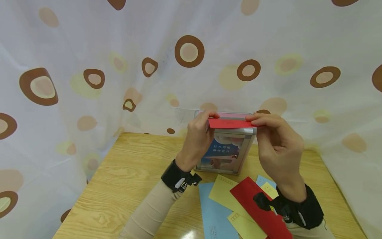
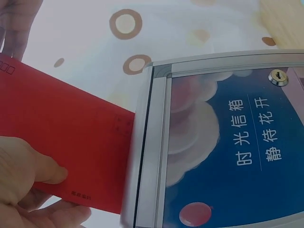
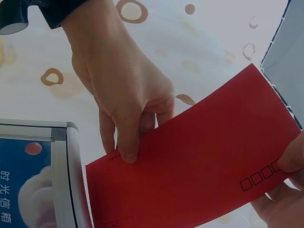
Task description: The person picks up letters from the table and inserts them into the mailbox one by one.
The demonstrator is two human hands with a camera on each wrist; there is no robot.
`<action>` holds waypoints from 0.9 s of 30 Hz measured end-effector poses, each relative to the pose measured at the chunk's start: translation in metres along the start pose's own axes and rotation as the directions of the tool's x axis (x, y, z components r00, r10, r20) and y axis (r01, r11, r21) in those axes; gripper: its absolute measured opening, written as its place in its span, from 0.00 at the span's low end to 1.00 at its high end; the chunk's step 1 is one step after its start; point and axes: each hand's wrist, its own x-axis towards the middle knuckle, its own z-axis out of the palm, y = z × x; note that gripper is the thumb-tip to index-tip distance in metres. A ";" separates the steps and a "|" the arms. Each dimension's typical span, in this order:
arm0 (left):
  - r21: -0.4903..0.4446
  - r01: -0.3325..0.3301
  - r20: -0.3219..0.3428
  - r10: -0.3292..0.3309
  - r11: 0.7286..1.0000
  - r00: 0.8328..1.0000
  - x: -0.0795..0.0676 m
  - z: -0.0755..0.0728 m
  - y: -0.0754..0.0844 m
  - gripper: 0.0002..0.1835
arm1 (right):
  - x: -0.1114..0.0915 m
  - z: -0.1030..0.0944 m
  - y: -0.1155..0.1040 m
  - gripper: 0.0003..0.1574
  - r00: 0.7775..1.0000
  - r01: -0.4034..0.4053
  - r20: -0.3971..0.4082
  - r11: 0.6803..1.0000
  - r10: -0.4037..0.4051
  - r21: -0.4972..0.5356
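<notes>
The red envelope is up in the air, right by the top of the box. Nearly all of it is out in the open, so this one looks not put away yet. Its short end is lined up along the top edge of the box, but I cannot tell if the two touch. I cannot see inside the box, so I cannot say if anything is in there. The front door looks closed. More paper lies on the desk in front of the box: a blue envelope, two yellow envelopes and an other red envelope, all in a messy pile. Those look like they are left to do

Both hands hold the same envelope, one at each side. The left hand pinches it near the box end, with the thumb on the printed side and the fingers behind. The right hand pinches the far end, by the row of little printed squares. The two hands are apart, with the envelope stretched flat between them. Both arms reach up and forward, and the wrists, in black bands, sit lower than the fingers
</notes>
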 end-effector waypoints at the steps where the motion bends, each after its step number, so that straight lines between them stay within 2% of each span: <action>1: 0.001 0.001 0.001 -0.001 1.000 1.000 0.000 0.000 0.000 0.10 | 0.000 0.000 0.001 0.07 1.000 -0.002 0.006 1.000 0.002 -0.007; 7: 0.008 0.000 -0.003 0.000 1.000 1.000 -0.001 0.001 -0.002 0.07 | -0.002 0.000 0.004 0.08 1.000 -0.026 0.016 0.999 0.027 -0.042; 12: 0.012 -0.035 -0.024 0.035 0.999 0.999 -0.004 -0.003 0.000 0.08 | -0.004 0.000 0.007 0.08 0.999 -0.039 -0.005 0.998 0.039 -0.044; 17: -0.017 -0.083 -0.065 0.082 0.996 0.995 -0.008 -0.011 0.009 0.09 | -0.006 -0.002 0.008 0.08 1.000 -0.023 -0.014 0.999 0.022 -0.039; 23: -0.044 -0.143 -0.136 0.136 0.989 0.981 -0.011 -0.027 0.024 0.09 | -0.011 -0.004 0.012 0.08 1.000 0.004 -0.015 0.999 -0.004 -0.053; 27: -0.055 -0.204 -0.188 0.190 0.978 0.964 -0.011 -0.039 0.034 0.09 | -0.014 -0.001 0.013 0.08 0.999 0.042 -0.021 0.999 -0.042 -0.028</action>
